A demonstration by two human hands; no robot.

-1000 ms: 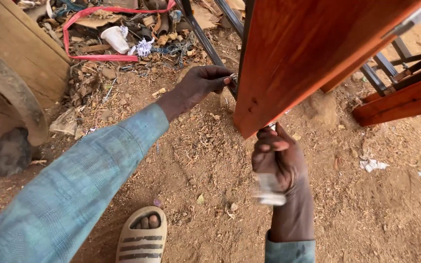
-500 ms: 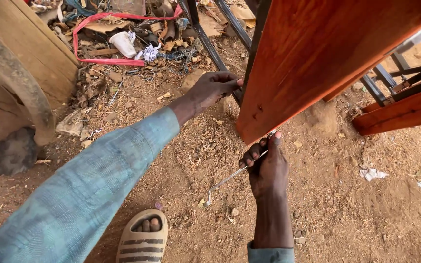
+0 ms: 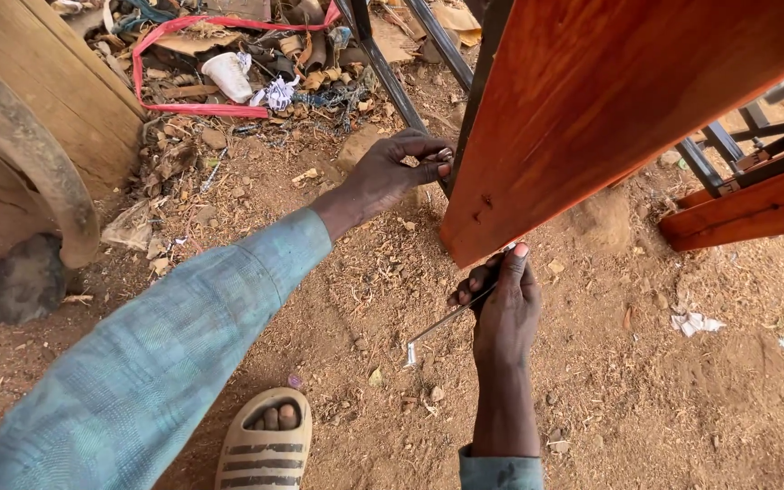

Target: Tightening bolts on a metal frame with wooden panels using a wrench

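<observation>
timber offcuts and a heap of debris with a red strap point(image 3: 183, 63) and a white cup point(image 3: 229, 73) lie on the dirt well to the left of the left hand point(image 3: 392, 172). nearer the camera, below that arm, a beige sandal point(image 3: 265, 445) stands on the ground.

left hand: fingers point(image 3: 428, 159) curled shut around the edge of the dark metal frame point(image 3: 383, 63) where it meets the red-brown wooden panel point(image 3: 610, 109). what sits under the fingertips cannot be told.

right hand point(image 3: 505, 308): fingers closed around the upper end of a thin l-shaped metal key point(image 3: 442, 324), directly below the lower corner of the panel. the long arm of the key slants down and left of the fingers; its short bent end hangs just above the dirt.

judgement for good work: keep the left grip firm so the panel does not swing, hold the key square to its fastener, and turn in short strokes, since the long arm has little room above the ground.

to the right of both hands, more red-brown boards point(image 3: 755, 204) on dark frames stand apart.
</observation>
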